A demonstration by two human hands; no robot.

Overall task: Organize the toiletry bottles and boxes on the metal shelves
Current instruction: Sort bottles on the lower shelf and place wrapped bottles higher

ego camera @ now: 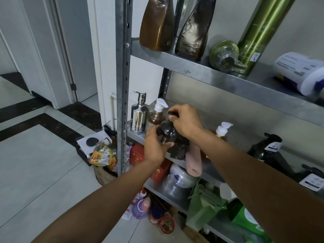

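While the dark brown bottle (pixel 166 132) is held tilted over the middle shelf (pixel 245 137), the left hand (pixel 155 144) wraps its body and the right hand (pixel 185 120) pinches its black pump top, beside a chrome dispenser (pixel 139 118).

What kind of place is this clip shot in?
Likely a home storage corner: a metal shelf rack holding toiletries like the chrome dispenser, beside tiled floor and a door frame.

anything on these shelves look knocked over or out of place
On the upper shelf a white container lies on its side, and a clear cap lies loose beside the green can. A pink tube overhangs the middle shelf's edge.
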